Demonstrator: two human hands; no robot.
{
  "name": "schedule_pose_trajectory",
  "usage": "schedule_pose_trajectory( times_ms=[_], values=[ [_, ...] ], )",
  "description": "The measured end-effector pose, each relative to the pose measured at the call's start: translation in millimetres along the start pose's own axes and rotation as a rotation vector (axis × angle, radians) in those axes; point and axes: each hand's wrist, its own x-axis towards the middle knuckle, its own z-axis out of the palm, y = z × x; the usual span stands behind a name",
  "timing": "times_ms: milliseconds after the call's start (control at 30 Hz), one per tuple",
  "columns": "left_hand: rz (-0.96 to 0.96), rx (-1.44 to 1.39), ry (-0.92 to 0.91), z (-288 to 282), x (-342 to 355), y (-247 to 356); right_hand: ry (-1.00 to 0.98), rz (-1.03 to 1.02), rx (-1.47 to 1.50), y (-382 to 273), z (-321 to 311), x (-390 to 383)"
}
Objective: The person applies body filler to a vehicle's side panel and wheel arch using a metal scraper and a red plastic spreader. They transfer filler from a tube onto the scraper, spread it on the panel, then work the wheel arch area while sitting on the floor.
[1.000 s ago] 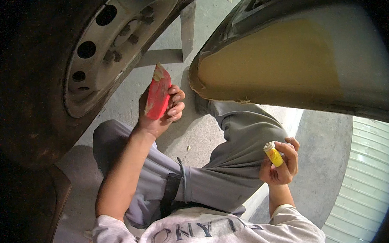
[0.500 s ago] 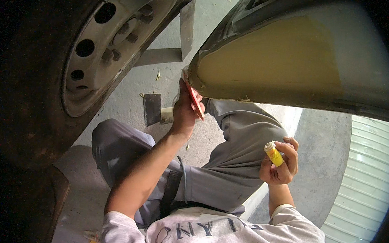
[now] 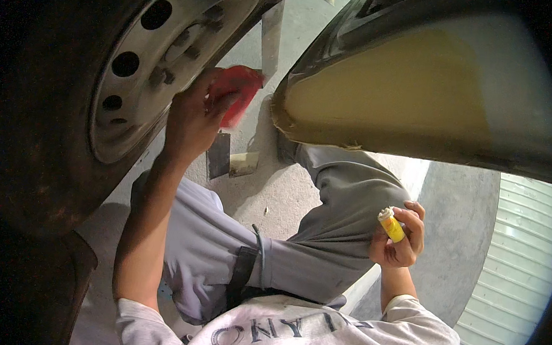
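Note:
My left hand (image 3: 189, 124) is closed on a flat red plastic spreader (image 3: 237, 93), raised beside the wheel (image 3: 170, 50); the spreader is motion-blurred. My right hand (image 3: 405, 247), low on the right over my leg, grips a small yellow tube (image 3: 394, 227) with a pale, crumpled-looking top. Right of the spreader is a dark car body panel (image 3: 522, 97) bearing a large beige filler patch (image 3: 396, 91), with a ragged lower-left edge.
A tyre (image 3: 43, 135) fills the left side. On the concrete floor (image 3: 272, 210) lie a dark rectangular piece (image 3: 218, 157) and a pale strip (image 3: 243, 163). My grey-trousered legs (image 3: 345, 187) are bent beneath the panel. Ribbed white sheeting (image 3: 505, 248) is at lower right.
My left hand moved right to the panel's lower-left edge half a second ago, then up and left toward the wheel with the red spreader. My right hand has barely shifted, slightly downward.

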Motion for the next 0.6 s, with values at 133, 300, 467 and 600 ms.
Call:
schedule_pose_trajectory(
  times_ms=[133, 300, 467, 600],
  values=[
    [0.291, 0.1, -0.009, -7, 18, 19, -0.011, 0.015, -0.01, 0, 0, 0],
    [0.394, 0.238, -0.061, -4, 34, 26, -0.02, -0.009, -0.005, 0, -1, -1],
    [0.398, 0.284, -0.111, 1, 40, 22, -0.028, -0.003, -0.001, -1, -1, -1],
    [0.441, 0.288, -0.14, 5, 43, 17, -0.038, 0.0, -0.018, -1, -2, 0]
  ],
)
